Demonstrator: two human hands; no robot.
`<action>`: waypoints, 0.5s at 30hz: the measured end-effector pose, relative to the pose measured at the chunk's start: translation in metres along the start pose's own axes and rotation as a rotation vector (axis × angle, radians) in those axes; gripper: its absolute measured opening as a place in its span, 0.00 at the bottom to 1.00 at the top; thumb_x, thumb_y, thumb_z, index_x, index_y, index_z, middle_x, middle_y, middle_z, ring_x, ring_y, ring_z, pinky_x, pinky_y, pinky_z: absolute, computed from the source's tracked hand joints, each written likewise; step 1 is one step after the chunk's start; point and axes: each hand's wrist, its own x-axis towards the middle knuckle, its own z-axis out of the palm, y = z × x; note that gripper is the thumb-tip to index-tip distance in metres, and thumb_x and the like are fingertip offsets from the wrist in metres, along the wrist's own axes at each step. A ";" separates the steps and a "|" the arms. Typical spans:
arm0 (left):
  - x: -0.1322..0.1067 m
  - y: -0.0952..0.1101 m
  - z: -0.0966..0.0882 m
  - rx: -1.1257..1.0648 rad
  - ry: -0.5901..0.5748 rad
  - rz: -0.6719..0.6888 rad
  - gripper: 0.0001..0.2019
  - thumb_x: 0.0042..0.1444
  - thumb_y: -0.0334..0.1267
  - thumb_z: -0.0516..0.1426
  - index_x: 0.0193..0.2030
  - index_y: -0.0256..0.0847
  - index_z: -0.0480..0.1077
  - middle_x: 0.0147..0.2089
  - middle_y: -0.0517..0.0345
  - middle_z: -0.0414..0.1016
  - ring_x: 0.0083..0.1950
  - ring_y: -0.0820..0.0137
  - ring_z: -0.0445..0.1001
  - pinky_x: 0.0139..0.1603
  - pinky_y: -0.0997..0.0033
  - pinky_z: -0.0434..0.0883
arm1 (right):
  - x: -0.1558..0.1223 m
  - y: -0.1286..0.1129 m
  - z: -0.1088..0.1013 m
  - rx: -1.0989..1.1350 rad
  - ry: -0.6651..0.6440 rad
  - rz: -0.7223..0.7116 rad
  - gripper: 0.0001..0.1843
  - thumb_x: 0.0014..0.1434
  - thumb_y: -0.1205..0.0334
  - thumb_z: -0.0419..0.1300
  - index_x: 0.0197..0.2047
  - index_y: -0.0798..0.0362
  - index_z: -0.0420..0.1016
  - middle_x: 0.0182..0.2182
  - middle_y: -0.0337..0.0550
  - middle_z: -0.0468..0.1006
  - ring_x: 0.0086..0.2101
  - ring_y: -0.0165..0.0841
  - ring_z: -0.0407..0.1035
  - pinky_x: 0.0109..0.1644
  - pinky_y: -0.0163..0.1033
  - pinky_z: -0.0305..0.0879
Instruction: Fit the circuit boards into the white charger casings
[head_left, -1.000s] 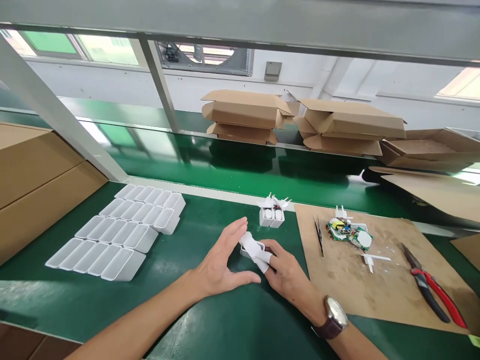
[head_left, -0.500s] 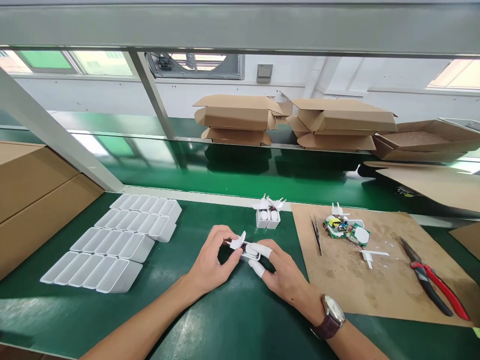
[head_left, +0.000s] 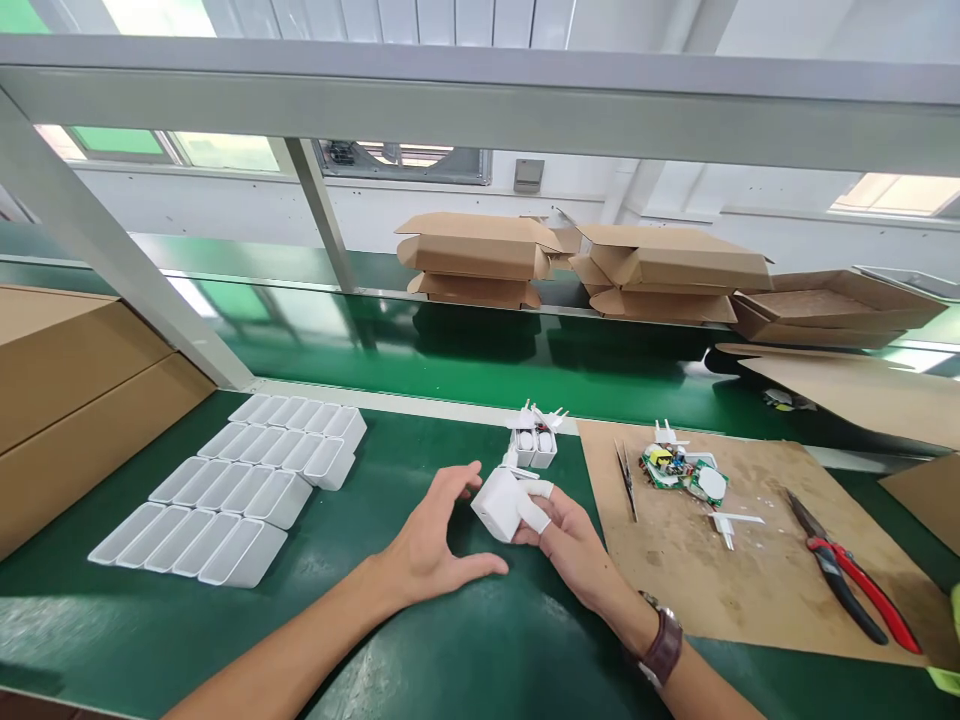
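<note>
My right hand (head_left: pixel 559 525), with white finger cots on two fingers, grips a white plastic charger housing (head_left: pixel 496 505) above the green table. A white plug piece (head_left: pixel 517 468) sticks out at the housing's far end; its inside faces away from me. To the left, my left hand (head_left: pixel 435 535) is open, thumb and fingers spread beside the housing and apart from it. Just beyond stand two white housings (head_left: pixel 534 450) with plug pieces and wires on top.
Rows of white open housings (head_left: pixel 217 490) lie at left. At right, a cardboard sheet (head_left: pixel 697 590) carries tweezers (head_left: pixel 625 480), a green circuit board assembly (head_left: pixel 679 468) and red-black pliers (head_left: pixel 855 570). Cardboard boxes (head_left: pixel 480 250) sit behind the green conveyor (head_left: pixel 450 370).
My left hand has let go of the housing and opened. My right hand has turned the housing so its closed outer side shows. The view has tilted up slightly.
</note>
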 end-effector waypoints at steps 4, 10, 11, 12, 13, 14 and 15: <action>-0.001 0.012 0.006 0.036 0.048 0.150 0.37 0.63 0.41 0.64 0.74 0.52 0.50 0.58 0.45 0.73 0.53 0.58 0.77 0.53 0.52 0.79 | -0.002 -0.005 0.005 0.184 -0.119 0.166 0.25 0.67 0.39 0.59 0.55 0.50 0.74 0.45 0.51 0.84 0.44 0.46 0.82 0.50 0.57 0.80; 0.001 0.015 0.007 0.024 0.086 0.189 0.39 0.64 0.44 0.64 0.76 0.53 0.49 0.56 0.48 0.77 0.49 0.61 0.78 0.51 0.57 0.79 | -0.003 -0.006 0.007 0.211 -0.155 0.210 0.23 0.67 0.42 0.59 0.54 0.51 0.75 0.41 0.51 0.86 0.45 0.46 0.82 0.53 0.57 0.77; 0.001 0.014 0.007 0.027 0.081 0.174 0.39 0.63 0.44 0.65 0.75 0.53 0.50 0.56 0.49 0.77 0.49 0.61 0.79 0.51 0.57 0.79 | -0.004 -0.005 0.007 0.207 -0.157 0.211 0.23 0.67 0.42 0.59 0.55 0.51 0.75 0.41 0.52 0.86 0.46 0.46 0.82 0.53 0.57 0.77; 0.000 0.013 0.006 0.033 0.070 0.158 0.39 0.63 0.44 0.65 0.75 0.53 0.50 0.56 0.49 0.77 0.49 0.61 0.79 0.52 0.56 0.79 | -0.003 -0.004 0.007 0.197 -0.158 0.212 0.23 0.68 0.42 0.58 0.55 0.52 0.75 0.41 0.52 0.86 0.46 0.46 0.82 0.53 0.56 0.77; -0.001 0.012 0.006 0.041 0.054 0.145 0.39 0.63 0.44 0.65 0.75 0.53 0.51 0.57 0.49 0.77 0.49 0.60 0.79 0.53 0.56 0.78 | -0.003 -0.003 0.007 0.183 -0.158 0.211 0.24 0.68 0.42 0.57 0.56 0.52 0.75 0.41 0.52 0.86 0.45 0.46 0.82 0.52 0.56 0.78; -0.001 0.011 0.006 0.052 0.039 0.137 0.39 0.63 0.44 0.65 0.75 0.52 0.50 0.58 0.48 0.77 0.50 0.60 0.79 0.54 0.54 0.78 | -0.003 -0.003 0.006 0.167 -0.154 0.207 0.24 0.69 0.42 0.57 0.56 0.52 0.75 0.42 0.52 0.85 0.45 0.46 0.82 0.51 0.56 0.78; -0.001 0.009 0.005 0.063 0.027 0.133 0.40 0.62 0.44 0.65 0.75 0.51 0.50 0.59 0.47 0.76 0.52 0.59 0.79 0.56 0.53 0.77 | -0.003 -0.002 0.006 0.148 -0.141 0.192 0.25 0.69 0.41 0.56 0.57 0.51 0.75 0.43 0.52 0.85 0.45 0.46 0.82 0.51 0.56 0.79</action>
